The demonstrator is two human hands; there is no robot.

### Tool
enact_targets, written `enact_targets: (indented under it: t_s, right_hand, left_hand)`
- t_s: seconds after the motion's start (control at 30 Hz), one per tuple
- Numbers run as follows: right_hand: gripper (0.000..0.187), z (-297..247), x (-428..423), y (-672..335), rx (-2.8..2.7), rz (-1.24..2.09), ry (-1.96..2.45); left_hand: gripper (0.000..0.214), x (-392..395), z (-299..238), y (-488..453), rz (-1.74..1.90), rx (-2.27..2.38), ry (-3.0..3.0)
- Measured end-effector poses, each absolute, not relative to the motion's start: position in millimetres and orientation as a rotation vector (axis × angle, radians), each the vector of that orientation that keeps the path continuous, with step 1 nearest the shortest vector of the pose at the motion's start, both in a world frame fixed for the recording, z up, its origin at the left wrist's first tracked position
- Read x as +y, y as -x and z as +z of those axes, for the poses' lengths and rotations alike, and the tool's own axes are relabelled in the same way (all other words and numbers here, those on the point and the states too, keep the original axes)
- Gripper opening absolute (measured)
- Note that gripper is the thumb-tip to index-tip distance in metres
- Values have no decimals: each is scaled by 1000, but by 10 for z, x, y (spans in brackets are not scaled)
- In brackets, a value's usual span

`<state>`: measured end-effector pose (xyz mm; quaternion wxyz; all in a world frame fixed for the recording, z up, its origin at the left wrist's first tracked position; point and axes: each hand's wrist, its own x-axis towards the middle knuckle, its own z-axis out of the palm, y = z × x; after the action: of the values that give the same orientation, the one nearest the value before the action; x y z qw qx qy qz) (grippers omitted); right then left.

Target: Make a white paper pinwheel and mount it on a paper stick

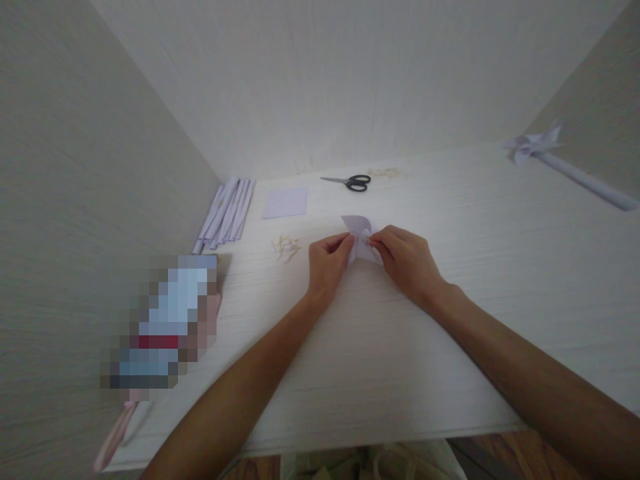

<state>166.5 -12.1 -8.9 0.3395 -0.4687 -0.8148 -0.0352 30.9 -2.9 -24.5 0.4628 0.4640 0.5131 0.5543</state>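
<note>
White table (450, 320) | both hands pinch folded paper (356, 228) mid-table

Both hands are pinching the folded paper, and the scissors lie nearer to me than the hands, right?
Not quite. The left hand and right hand do pinch the folded paper, but the head view shows the scissors beyond them, toward the back wall.

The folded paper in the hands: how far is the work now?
Looks done: one pinwheel on a rolled stick, far right. In hand: left hand and right hand pinch a folded paper piece at its centre. Left: rolled paper sticks and a flat paper square lie untouched.
</note>
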Motion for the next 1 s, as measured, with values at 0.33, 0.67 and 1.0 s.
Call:
enact_targets:
  t_s: [0.33,0.67,1.0]
  right_hand:
    - [22,-70,-131,-1656,-2156,-193,1254]
    - [20,-51,-139,-1659,-2123,-250,1249]
    - [20,-42,-141,-1674,-2111,-269,1230]
  left_hand:
    - [21,-60,-192,-322,1371,1326,-1172]
    - [23,-55,-174,-322,1375,1270,-1132]
    - [27,-44,-196,-323,1388,1237,-1074]
